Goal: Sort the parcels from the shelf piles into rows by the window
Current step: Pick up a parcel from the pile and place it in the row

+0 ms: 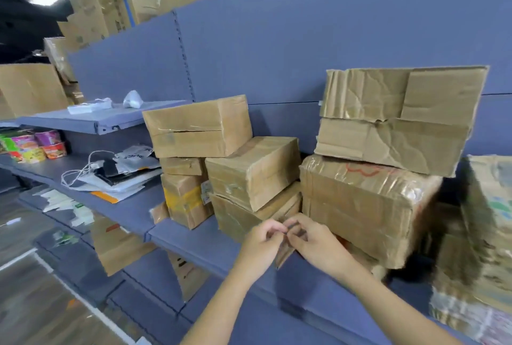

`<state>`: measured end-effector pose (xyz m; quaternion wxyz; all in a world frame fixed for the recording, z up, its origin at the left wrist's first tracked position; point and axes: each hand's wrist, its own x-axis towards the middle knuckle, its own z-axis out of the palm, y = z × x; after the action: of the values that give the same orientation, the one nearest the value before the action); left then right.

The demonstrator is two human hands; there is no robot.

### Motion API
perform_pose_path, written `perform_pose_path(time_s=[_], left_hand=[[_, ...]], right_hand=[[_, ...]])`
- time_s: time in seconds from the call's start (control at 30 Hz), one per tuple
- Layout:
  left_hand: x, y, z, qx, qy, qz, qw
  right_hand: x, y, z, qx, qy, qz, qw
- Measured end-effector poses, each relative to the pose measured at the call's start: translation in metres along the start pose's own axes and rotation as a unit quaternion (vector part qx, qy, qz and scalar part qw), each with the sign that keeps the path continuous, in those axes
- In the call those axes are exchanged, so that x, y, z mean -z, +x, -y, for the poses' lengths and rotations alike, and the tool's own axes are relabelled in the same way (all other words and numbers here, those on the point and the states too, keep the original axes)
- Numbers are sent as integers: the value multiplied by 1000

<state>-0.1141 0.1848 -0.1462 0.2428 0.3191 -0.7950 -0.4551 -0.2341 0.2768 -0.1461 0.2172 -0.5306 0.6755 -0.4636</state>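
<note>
Single view, head-worn, wide-angle. Looks forward and down, angled slightly left along shelf (194, 242). Close range: forearms (221, 311) enter from bottom edge; left grip (260, 242) and right grip (315, 245) meet low centre, pinching cardboard piece (285, 252) nearest lens. Stacked parcels (257, 170) just beyond, mid-frame. Blue back panel (277, 54) fills upper frame. Floor (33, 303) at lower left. Shelf recedes toward left edge. Lines bowed by lens, right side blurred.

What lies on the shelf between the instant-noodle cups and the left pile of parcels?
In the head view, a loose heap of flat mailer bags fills that stretch: white and black ones, with an orange one at the front edge.
</note>
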Motion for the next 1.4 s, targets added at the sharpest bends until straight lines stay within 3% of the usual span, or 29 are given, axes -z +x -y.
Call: perform_pose_path(time_s=[0.2,0.43,0.6,0.9,0.97,1.07,1.13,1.17,1.3,1.4], left_hand=[[-11,30,-7,-102,34,166,980],[-14,40,-13,-185,17,268,945],[-18,37,-5,-194,30,299,934],[36,34,-16,-242,-10,335,911],[70,44,-24,-282,-32,281,917],[132,66,-38,-377,-50,15,925],[173,88,-43,-450,55,-143,880],[192,101,-43,-468,149,-185,851],[239,142,-21,-412,519,-183,726],[249,157,-3,-331,590,-188,712]], right_hand=[[14,-11,-6,-54,-56,-144,987],[6,-35,1,-135,-58,-246,958],[-11,-61,1,-194,-49,-286,937],[-20,-56,8,-211,-86,-254,940],[-19,-45,13,-200,-73,-250,945],[-24,-25,19,-167,-79,-225,957],[-27,-11,26,-138,-85,-209,964],[-29,-5,29,-128,-83,-204,967],[-38,13,38,-100,-69,-183,975],[-40,16,38,-80,-74,-173,979]])
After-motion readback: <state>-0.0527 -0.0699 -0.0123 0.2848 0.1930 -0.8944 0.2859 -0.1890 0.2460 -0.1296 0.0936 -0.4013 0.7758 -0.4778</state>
